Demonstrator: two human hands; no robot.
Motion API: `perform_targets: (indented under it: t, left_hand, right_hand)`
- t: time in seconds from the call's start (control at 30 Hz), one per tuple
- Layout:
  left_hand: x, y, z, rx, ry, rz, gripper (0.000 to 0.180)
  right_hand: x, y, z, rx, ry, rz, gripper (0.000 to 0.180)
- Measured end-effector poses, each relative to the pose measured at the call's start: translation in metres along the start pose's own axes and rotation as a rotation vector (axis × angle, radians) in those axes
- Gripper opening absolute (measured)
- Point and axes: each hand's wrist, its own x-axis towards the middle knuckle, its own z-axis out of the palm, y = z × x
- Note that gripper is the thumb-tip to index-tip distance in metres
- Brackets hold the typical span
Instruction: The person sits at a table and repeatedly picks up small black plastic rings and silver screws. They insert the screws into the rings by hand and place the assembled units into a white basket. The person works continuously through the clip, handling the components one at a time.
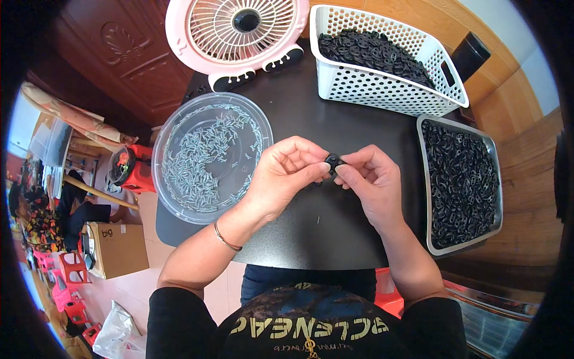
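A small black plastic piece (333,160) with rounded ends is held up over the dark table (293,239), between both hands. My left hand (286,170) pinches its left side with thumb and forefinger. On the other side, my right hand (373,179) grips the piece with thumb and forefinger. Fingertips cover much of it, so its exact kind does not show. Left of my left hand stands a round clear plastic tub (156,158) with many small silvery metal pins (191,170). A rectangular metal tray (501,203), heaped with small black plastic pieces (460,185), lies to the right.
A white perforated basket (371,90) holding more black pieces (376,52) stands at the back right, by a black cylinder (470,57). A pink fan (179,36) stands at the back left. One loose pin (318,220) lies near the table's front. Left are a cardboard box (122,251) and red stools (73,267).
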Motion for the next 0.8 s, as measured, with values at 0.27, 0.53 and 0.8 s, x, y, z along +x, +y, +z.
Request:
perform_targets:
  t: [0.27, 0.53, 0.8]
  left_hand:
    - [-0.0003, -0.0027, -0.0022, 0.038, -0.012, -0.011, 0.011]
    - [-0.0012, 0.0001, -0.0004, 0.062, -0.009, -0.024, 0.011]
    - [-0.0013, -0.0004, 0.0000, 0.048, -0.025, -0.016, 0.011]
  right_hand:
    - [0.0000, 0.0002, -0.0004, -0.006, 0.001, 0.020, 0.010]
    - [-0.0003, -0.0030, -0.0008, -0.018, -0.006, 0.021, 0.010]
    - [-0.0007, -0.0020, -0.0013, 0.028, -0.014, 0.029, 0.011]
